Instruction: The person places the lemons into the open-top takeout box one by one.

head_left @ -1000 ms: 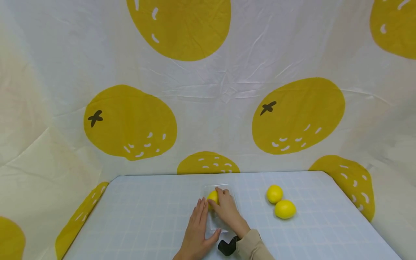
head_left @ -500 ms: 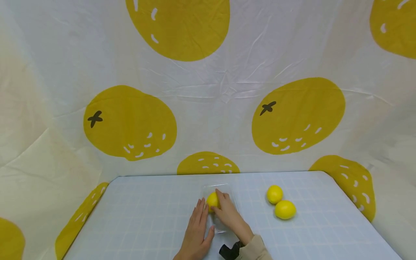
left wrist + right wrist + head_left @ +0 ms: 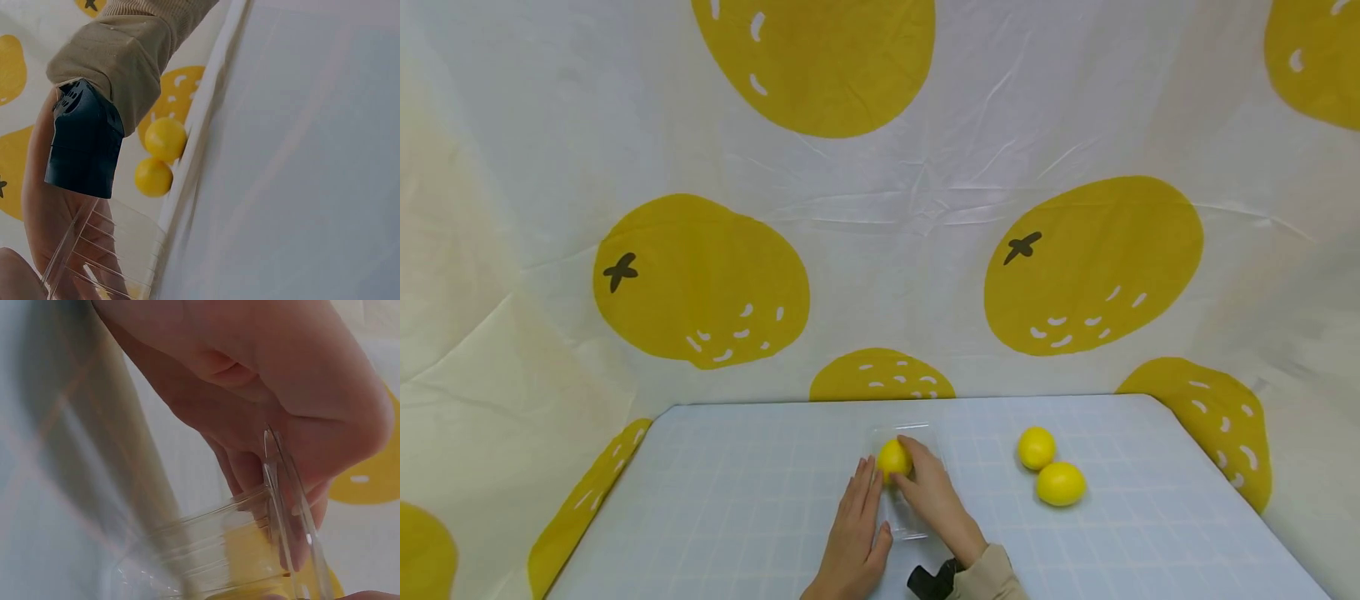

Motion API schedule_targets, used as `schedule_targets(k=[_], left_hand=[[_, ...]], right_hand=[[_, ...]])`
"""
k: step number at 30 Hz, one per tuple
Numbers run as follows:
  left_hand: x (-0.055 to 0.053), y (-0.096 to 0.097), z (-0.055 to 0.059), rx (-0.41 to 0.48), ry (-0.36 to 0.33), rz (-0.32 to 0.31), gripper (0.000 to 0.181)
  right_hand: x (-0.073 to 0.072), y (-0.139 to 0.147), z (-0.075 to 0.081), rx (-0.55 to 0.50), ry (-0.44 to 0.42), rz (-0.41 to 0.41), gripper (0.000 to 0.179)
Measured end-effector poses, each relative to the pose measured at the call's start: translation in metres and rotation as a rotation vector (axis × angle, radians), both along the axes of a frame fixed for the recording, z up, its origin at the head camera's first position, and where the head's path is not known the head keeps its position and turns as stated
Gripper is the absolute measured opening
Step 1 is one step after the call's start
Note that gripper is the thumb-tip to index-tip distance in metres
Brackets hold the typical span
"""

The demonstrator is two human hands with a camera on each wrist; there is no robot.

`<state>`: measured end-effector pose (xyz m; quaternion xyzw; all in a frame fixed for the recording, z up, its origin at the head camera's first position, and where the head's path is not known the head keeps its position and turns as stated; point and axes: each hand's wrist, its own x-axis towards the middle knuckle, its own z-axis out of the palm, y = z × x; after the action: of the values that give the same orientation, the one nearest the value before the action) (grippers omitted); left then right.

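A yellow lemon [image 3: 892, 458] sits in the far half of a clear plastic tray [image 3: 912, 525]. My right hand [image 3: 934, 497] pinches it between thumb and fingers, reaching over the tray from the right. Along the tray's left side lies my left hand [image 3: 853, 527], fingers straight and together, fingertips right by the lemon. The left wrist view shows the tray's ribbed, see-through wall [image 3: 134, 247] with the right hand's fingers behind it. In the right wrist view, the lemon appears only as yellow through the clear tray wall [image 3: 206, 544].
Two more lemons, one farther back [image 3: 1037, 448] and one nearer [image 3: 1061, 484], lie close together right of the tray. A black wrist camera [image 3: 931, 581] is strapped at the right sleeve. A pale checked cloth [image 3: 737, 492] covers the table; a fruit-print curtain [image 3: 895, 292] hangs behind.
The right hand has shifted slightly on the lemon, so more of the lemon shows. The left thumb has drawn in from the tray's near end. The two loose lemons stay put.
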<state>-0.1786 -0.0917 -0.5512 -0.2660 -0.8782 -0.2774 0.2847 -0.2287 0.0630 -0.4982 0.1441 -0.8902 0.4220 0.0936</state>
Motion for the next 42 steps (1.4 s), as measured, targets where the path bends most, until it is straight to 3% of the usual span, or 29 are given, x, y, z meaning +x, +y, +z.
schedule_targets(k=[4,11,19,26,30,33,37,42], left_hand=[[-0.001,0.0,-0.001,-0.001,0.005,0.011,0.069],[0.002,0.0,0.0,0.001,-0.054,0.012,0.069],[0.001,0.002,-0.002,0.003,0.011,0.024,0.068],[0.001,0.002,-0.002,0.0,0.007,0.019,0.069],[0.001,0.002,-0.002,-0.007,0.009,0.023,0.069],[0.0,0.002,-0.002,-0.01,0.013,0.026,0.069],[0.0,0.001,-0.001,-0.01,0.014,0.027,0.07],[0.0,0.001,-0.001,-0.002,-0.002,0.024,0.071]], right_hand=[[0.0,0.0,0.0,0.003,0.001,0.02,0.054],[0.003,-0.002,0.001,0.055,0.055,0.011,0.052],[0.009,0.0,0.01,0.109,0.059,-0.007,0.05],[0.018,0.008,0.019,0.147,0.076,-0.03,0.045],[0.019,0.021,0.021,0.006,0.152,-0.022,0.035],[0.017,0.035,0.019,-0.138,0.287,0.002,0.027],[0.015,0.054,0.012,-0.238,0.457,0.037,0.025],[0.023,0.069,0.009,-0.312,0.469,0.053,0.024]])
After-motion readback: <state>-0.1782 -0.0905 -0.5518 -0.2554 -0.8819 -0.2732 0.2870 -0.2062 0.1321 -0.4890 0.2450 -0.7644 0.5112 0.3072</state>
